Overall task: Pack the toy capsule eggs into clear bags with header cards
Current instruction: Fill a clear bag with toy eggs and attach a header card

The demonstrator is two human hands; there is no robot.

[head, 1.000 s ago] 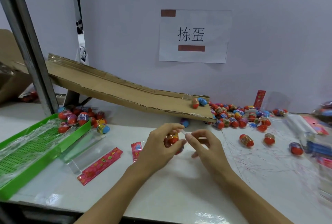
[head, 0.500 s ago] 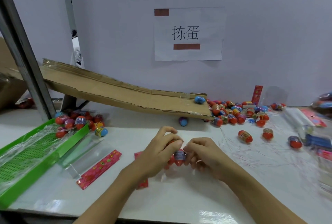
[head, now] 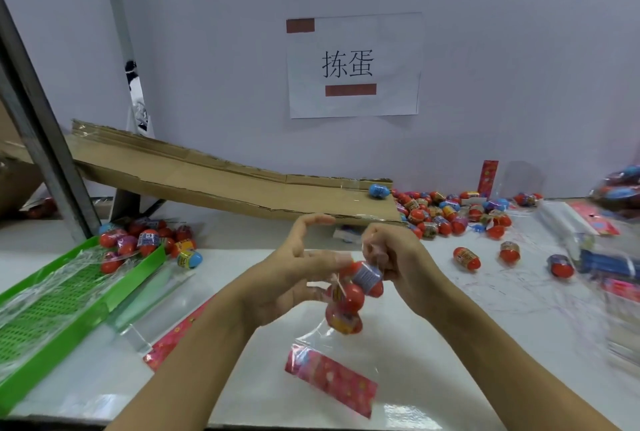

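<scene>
A clear bag (head: pixel 325 337) hangs in the air in front of me with three red capsule eggs (head: pixel 351 295) bunched in its upper part. Its red header card (head: pixel 330 375) is at the low end, just above the table. My right hand (head: pixel 393 259) is curled and grips the bag's top by the eggs. My left hand (head: pixel 294 275) is beside the eggs with fingers mostly straight, fingertips touching the bag, index finger raised. Several loose eggs (head: pixel 446 214) lie heaped at the back right.
A cardboard ramp (head: pixel 214 185) slopes down to the right, with a blue egg (head: pixel 378 191) at its foot. A green tray (head: pixel 59 295) with plastic film sits at left, eggs (head: pixel 145 240) beside it. An empty bag with a header card (head: pixel 173 337) lies near it. Stray eggs (head: pixel 467 258) and bag stacks (head: pixel 609 257) are on the right.
The bag with the eggs has come up off the table and now hangs from my right hand, header card downward. My left hand's fingers have straightened.
</scene>
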